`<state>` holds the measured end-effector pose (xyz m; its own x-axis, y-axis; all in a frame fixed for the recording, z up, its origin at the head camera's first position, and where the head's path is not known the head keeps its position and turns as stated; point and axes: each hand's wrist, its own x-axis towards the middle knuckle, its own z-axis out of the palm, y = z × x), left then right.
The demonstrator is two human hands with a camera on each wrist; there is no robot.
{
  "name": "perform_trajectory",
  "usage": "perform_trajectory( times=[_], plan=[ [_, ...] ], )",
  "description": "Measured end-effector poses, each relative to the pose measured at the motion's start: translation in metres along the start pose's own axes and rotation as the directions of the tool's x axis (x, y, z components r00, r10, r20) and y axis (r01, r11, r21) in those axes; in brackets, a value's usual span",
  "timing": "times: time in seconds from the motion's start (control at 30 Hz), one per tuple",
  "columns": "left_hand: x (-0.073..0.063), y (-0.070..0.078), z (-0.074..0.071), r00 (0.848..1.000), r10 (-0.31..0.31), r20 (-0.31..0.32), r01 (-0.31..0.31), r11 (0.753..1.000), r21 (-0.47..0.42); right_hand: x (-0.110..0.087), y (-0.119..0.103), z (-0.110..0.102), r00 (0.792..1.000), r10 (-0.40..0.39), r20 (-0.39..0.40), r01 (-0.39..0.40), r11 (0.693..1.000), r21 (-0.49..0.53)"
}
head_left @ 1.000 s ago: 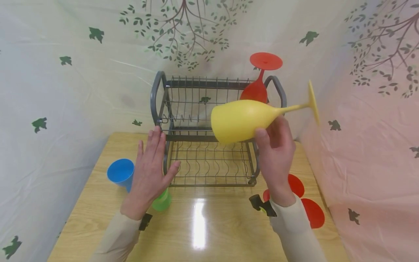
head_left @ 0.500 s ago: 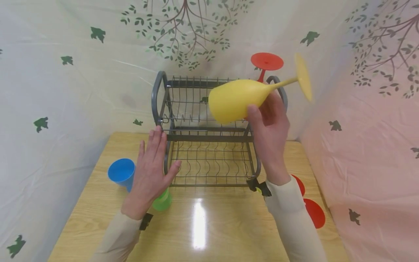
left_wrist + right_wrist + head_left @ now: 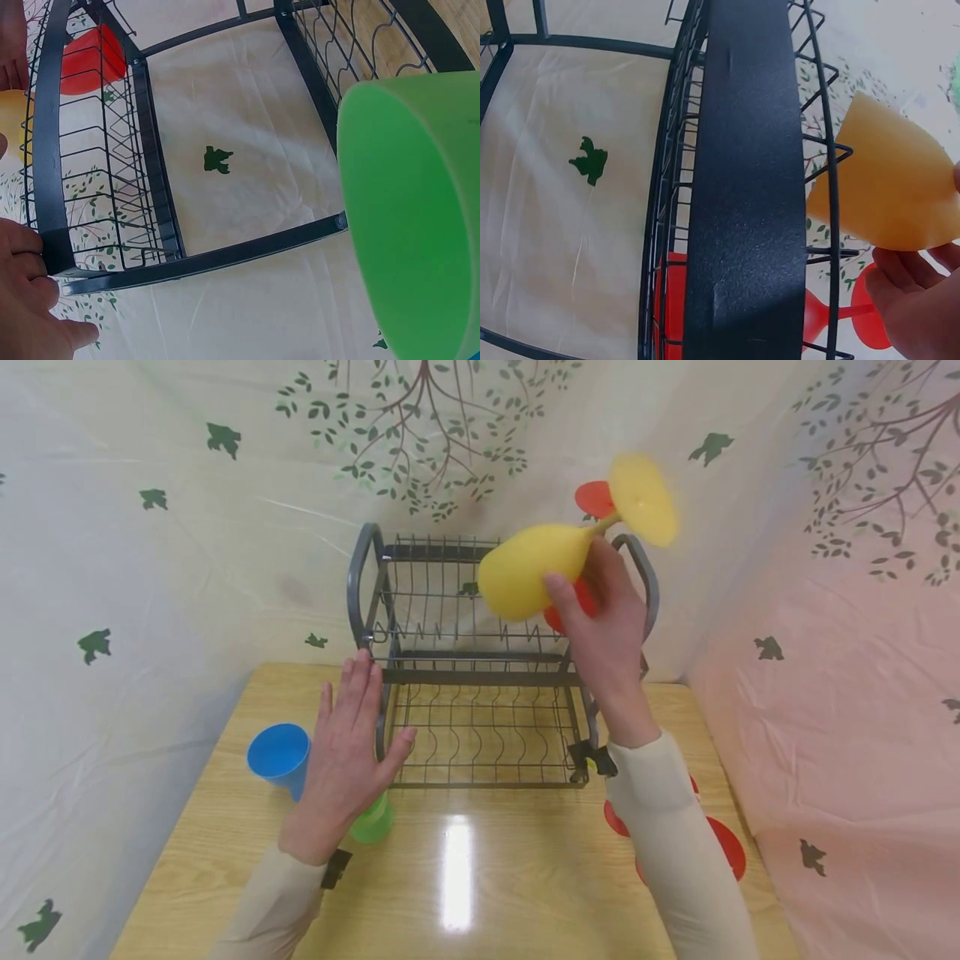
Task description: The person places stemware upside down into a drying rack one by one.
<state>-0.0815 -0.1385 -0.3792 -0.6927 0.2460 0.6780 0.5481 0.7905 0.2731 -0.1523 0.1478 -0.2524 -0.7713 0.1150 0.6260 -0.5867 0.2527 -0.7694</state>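
My right hand (image 3: 611,635) grips a yellow plastic wine glass (image 3: 532,572) by its bowl near the stem. The glass hangs tilted over the upper tier of a black two-tier dish rack (image 3: 472,677), its mouth pointing down and left, its foot up and right. Behind it a red wine glass (image 3: 595,498) stands upside down in the upper tier's right end, partly hidden. With fingers straight, my left hand (image 3: 337,760) touches the rack's left front corner. The right wrist view shows the yellow bowl (image 3: 889,176) beyond the rack's bar, apart from the wires.
A blue cup (image 3: 277,753) stands left of my left hand, and a green cup (image 3: 372,820) sits partly under it. Red pieces (image 3: 726,847) lie on the table (image 3: 517,868), partly behind my right sleeve. A patterned sheet hangs behind the rack.
My right hand has carried the yellow wine glass up, back and slightly left over the upper tier, tipping its mouth further down. My left hand has stayed in place.
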Motion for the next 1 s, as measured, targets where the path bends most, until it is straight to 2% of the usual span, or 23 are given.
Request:
perform_trajectory(
  times=[0.23, 0.43, 0.63, 0.77, 0.9, 1.0],
  plan=[
    [0.000, 0.000, 0.001, 1.000, 0.003, -0.008, -0.003, 1.000, 0.002, 0.010, 0.002, 0.003, 0.995, 0.068, 0.069, -0.063, 0.995, -0.084],
    [0.002, -0.001, 0.001, 1.000, -0.005, 0.003, 0.005, 1.000, 0.000, 0.019, 0.005, 0.004, 0.978, 0.158, 0.137, -0.123, 0.964, -0.234],
    [0.002, -0.002, 0.002, 1.000, -0.004, 0.002, 0.004, 1.000, 0.002, 0.026, 0.011, 0.008, 0.965, 0.123, 0.231, -0.051, 0.953, -0.298],
    [0.002, -0.002, 0.002, 1.000, 0.001, -0.003, -0.001, 1.000, 0.002, 0.030, 0.016, 0.010, 0.960, 0.095, 0.265, -0.006, 0.948, -0.318],
    [0.002, -0.002, 0.002, 1.000, -0.003, 0.003, 0.003, 1.000, 0.003, 0.034, 0.019, 0.012, 0.950, 0.120, 0.288, -0.019, 0.943, -0.332],
    [0.003, -0.003, 0.002, 1.000, -0.005, 0.005, 0.005, 1.000, 0.001, 0.036, 0.020, 0.013, 0.936, 0.173, 0.305, -0.055, 0.932, -0.359]
  ],
)
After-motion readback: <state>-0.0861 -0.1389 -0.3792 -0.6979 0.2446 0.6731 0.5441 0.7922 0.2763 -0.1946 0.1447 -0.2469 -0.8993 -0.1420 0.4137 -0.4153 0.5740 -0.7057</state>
